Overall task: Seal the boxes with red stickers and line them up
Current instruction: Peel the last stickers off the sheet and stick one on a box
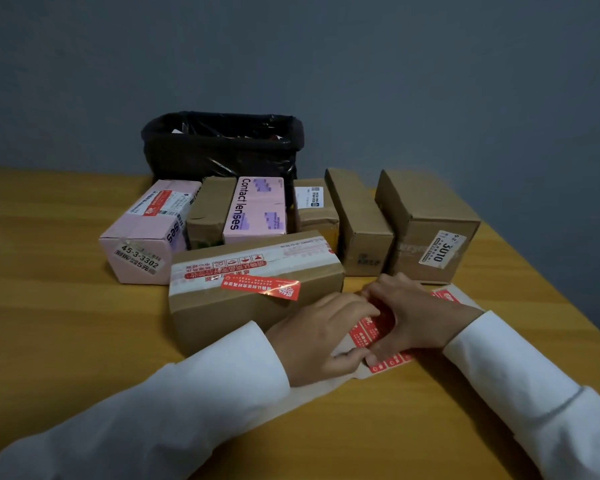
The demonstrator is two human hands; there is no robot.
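Note:
A long brown box [257, 306] lies nearest me, with a red sticker [260, 287] stuck over its taped top edge. Behind it stand several boxes in a row: a pink box [146, 233], a brown box [208, 211], a pink "Contact lenses" box [255, 209], a small labelled box [314, 209] and two taller brown boxes [361, 223] [426, 226]. A sheet of red stickers [371, 330] lies flat on the table to the right of the long box. My left hand [321, 336] and my right hand [409, 313] both pinch at a sticker on the sheet, fingers curled.
A bin lined with a black bag [222, 143] stands behind the boxes against the grey wall. The wooden table [66, 323] stretches left and toward me. The table's right edge [568, 306] runs close to the tall brown boxes.

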